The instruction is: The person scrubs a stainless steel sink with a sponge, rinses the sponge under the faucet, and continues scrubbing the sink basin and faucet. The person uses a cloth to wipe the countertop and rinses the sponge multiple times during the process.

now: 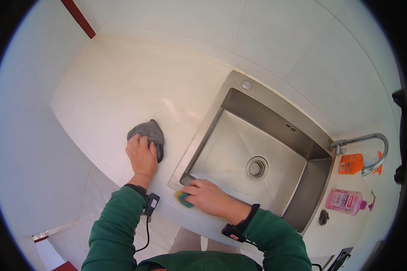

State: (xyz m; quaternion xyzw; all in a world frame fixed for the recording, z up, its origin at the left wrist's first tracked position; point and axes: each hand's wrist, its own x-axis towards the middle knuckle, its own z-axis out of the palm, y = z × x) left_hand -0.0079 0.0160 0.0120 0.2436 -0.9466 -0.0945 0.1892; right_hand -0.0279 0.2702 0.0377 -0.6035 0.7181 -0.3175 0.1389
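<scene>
My left hand (143, 156) presses a bunched dark grey cloth (148, 130) onto the pale countertop (115, 84), left of the sink. Its fingers curl over the near side of the cloth. At the sink's near left corner, my right hand (208, 198) grips a yellow and green scouring sponge (183, 199), which is on the front strip of counter. The right fingers hide part of the sponge. Beside that hand lies the stainless steel sink (210, 159), with a round drain strainer (257, 168) in its floor.
A chrome faucet (363, 137) arches at the right. Nearby are an orange spray bottle (352, 164), a pink pump bottle (344, 201) with a label, and a steel wool scourer (324, 217). White wall panels (196, 23) border the back, and a cable (147, 233) hangs from my left wrist device.
</scene>
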